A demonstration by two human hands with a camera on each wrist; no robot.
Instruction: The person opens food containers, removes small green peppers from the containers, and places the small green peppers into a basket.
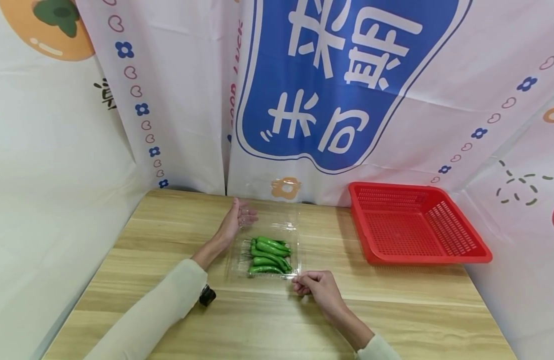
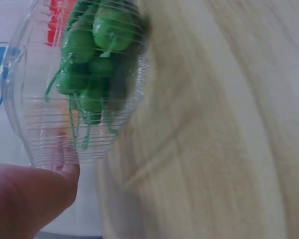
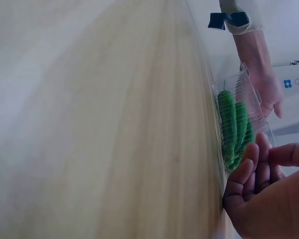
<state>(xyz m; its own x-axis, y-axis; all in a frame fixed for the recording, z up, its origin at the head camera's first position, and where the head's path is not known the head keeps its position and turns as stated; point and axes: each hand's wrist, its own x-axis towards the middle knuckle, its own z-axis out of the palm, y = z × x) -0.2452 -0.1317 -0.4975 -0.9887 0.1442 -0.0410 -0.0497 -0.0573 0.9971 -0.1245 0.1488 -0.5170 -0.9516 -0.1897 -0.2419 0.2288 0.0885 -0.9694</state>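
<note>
A clear plastic clamshell container [image 1: 298, 250] sits on the table with its lid [image 1: 272, 212] raised at the back. Several green chili peppers [image 1: 269, 255] lie side by side inside, their stems toward the left. My left hand [image 1: 234, 220] is at the back left of the container, its extended fingers behind the clear lid; the left wrist view shows this hand [image 2: 35, 194] against the plastic. At the front right corner, my right hand [image 1: 319, 290] pinches the container's edge, thumb against a finger. The right wrist view shows that hand [image 3: 269, 194] with curled fingers beside the peppers [image 3: 234, 129].
A red plastic basket [image 1: 364, 240] stands at the table's back right. The wooden table [image 1: 241, 325] ends at a printed cloth [image 1: 187, 125] hanging behind it, with more cloth at both sides. A black strap [image 1: 207, 296] is on the left wrist.
</note>
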